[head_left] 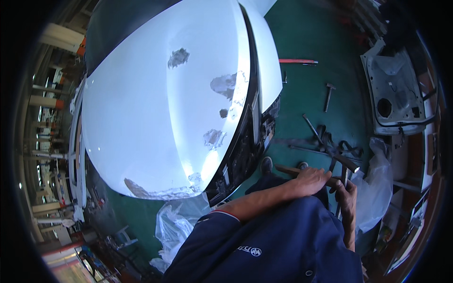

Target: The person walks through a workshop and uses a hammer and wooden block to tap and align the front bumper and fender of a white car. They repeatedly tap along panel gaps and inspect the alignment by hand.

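My left hand (311,182) is closed over a brown wooden bar (286,170), which sticks out past my fingers on both sides. Close by on the right, my right hand (347,197) is wrapped round the handle of a hammer (347,163). The hammer's dark head, with a bright end face, points up beyond the hand. Both hands are in front of my body, to the right of a white car hood (132,104). Several grey, bare-metal patches (222,86) mark the hood, and its front edge is scraped.
On the green floor lie another hammer (329,96), a red rod (298,61), and dark straps (347,148) with metal bars. A car door panel (396,89) stands at right. Clear plastic sheeting (377,188) hangs beside me; more plastic (174,231) lies below the hood's front.
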Motion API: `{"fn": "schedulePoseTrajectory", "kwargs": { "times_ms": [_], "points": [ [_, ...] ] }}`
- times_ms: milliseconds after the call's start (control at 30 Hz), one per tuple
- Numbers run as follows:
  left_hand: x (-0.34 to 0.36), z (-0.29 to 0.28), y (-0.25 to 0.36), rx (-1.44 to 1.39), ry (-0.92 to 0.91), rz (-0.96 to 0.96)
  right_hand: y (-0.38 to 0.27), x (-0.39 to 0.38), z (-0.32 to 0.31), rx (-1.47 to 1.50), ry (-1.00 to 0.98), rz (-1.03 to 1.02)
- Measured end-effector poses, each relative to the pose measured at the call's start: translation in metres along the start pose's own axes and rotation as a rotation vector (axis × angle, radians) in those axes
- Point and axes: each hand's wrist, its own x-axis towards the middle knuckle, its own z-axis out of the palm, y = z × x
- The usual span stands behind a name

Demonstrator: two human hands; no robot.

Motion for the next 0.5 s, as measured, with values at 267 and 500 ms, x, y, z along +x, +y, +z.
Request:
{"fn": "schedulePoseTrajectory", "kwargs": {
  "times_ms": [267, 500],
  "points": [
    [-0.008, 0.01, -0.013, 0.052, 0.191, -0.142, 0.021, 0.034, -0.009, -0.079, -0.012, -0.008],
    [-0.096, 0.02, -0.091, -0.202, 0.446, -0.791, 0.068, 0.078, -0.055, -0.3, 0.077, 0.034]
  ]
}}
